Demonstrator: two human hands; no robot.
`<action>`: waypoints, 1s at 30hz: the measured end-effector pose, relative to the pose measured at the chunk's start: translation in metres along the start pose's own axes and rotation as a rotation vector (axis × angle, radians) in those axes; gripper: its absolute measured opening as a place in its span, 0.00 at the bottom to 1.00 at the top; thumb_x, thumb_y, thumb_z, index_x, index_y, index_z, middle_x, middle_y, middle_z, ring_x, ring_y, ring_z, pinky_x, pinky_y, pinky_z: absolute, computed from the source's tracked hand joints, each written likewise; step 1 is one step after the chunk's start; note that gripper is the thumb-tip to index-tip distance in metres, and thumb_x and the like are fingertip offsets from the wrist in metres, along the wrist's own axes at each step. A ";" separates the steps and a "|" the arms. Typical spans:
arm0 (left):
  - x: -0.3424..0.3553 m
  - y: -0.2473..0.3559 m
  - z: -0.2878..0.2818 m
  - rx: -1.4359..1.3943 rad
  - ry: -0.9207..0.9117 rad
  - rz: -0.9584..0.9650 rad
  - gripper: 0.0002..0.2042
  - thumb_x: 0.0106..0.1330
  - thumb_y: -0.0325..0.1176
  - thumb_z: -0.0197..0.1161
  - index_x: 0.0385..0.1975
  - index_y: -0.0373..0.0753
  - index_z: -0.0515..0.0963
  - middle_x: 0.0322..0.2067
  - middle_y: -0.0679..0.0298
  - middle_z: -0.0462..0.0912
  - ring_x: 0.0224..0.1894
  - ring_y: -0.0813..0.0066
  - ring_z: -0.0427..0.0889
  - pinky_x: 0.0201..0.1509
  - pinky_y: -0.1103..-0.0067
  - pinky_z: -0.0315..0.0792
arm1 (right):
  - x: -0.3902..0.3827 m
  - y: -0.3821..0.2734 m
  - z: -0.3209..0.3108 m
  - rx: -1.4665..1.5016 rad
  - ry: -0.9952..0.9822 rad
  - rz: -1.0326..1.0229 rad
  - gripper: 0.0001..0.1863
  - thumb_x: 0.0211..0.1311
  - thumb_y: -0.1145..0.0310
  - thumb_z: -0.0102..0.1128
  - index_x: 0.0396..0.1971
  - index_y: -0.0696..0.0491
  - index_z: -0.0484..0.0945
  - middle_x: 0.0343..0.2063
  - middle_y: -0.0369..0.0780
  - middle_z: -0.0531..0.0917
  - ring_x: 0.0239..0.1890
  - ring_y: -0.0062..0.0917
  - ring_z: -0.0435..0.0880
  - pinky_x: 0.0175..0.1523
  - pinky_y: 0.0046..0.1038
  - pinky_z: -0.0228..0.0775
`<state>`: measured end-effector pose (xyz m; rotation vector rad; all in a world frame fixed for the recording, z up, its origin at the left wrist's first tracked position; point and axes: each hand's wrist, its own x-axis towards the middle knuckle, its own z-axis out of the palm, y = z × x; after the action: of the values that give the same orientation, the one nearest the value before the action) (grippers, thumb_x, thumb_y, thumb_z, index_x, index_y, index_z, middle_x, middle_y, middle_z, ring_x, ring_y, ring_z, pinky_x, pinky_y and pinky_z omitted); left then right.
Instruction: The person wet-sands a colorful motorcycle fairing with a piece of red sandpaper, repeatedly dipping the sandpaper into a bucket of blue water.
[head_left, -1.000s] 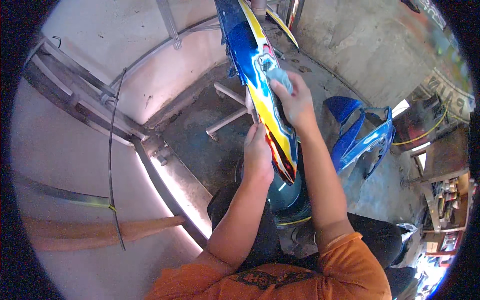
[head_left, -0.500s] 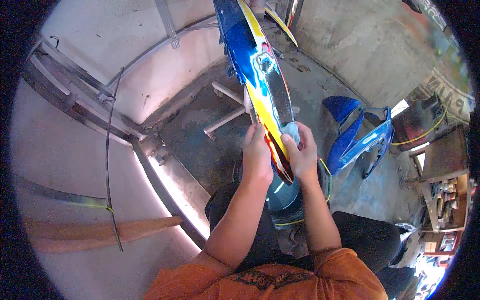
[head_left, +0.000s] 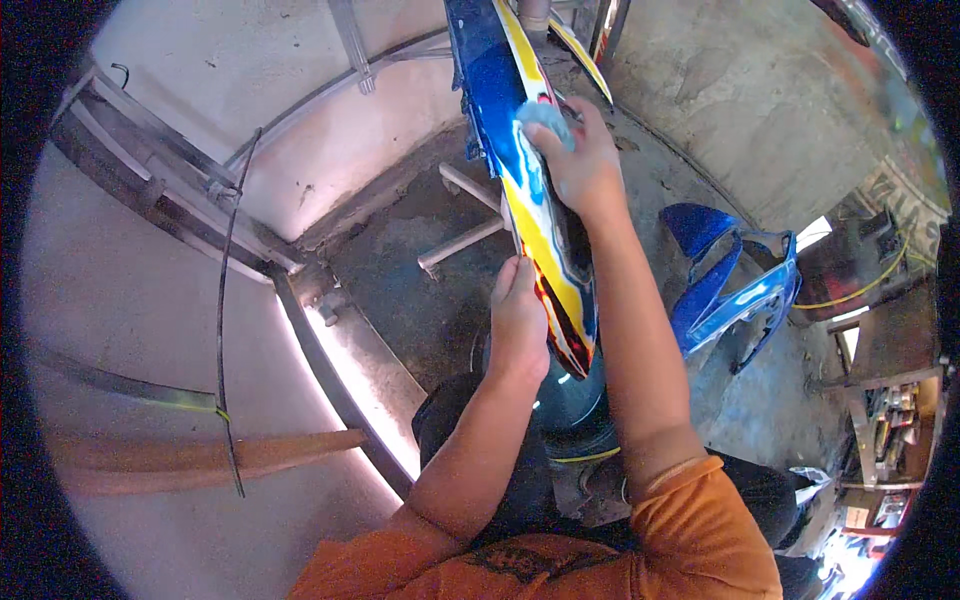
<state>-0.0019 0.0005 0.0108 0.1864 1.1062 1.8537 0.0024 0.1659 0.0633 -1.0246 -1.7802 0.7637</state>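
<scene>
Little lettering could be made out with certainty. Across the chest of the person's orange shirt (head_left: 700, 515) ran a dark print (head_left: 530, 557) with letter-like shapes, foreshortened and too indistinct to read. Near the right rim, a pale curved band (head_left: 905, 203) bore a row of large block characters, bent by the lens and blurred. Any labels on the small items (head_left: 893, 425) shelved below were too small to tell.

I see the panel (head_left: 545, 235) above the floor (head_left: 390, 300), container (head_left: 577, 408) beneath its near tip, fairing (head_left: 735, 305) toward the floor's right edge.
</scene>
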 end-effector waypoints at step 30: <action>0.005 -0.006 -0.003 -0.035 -0.013 -0.002 0.16 0.79 0.39 0.48 0.56 0.36 0.74 0.51 0.61 0.81 0.55 0.70 0.78 0.63 0.72 0.68 | -0.039 0.005 -0.023 0.253 -0.090 0.167 0.33 0.60 0.65 0.74 0.62 0.56 0.70 0.45 0.46 0.85 0.45 0.28 0.84 0.53 0.28 0.75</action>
<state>-0.0023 0.0037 0.0030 0.1764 1.0634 1.8661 0.0346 0.1354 0.0521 -0.9893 -1.6351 1.1236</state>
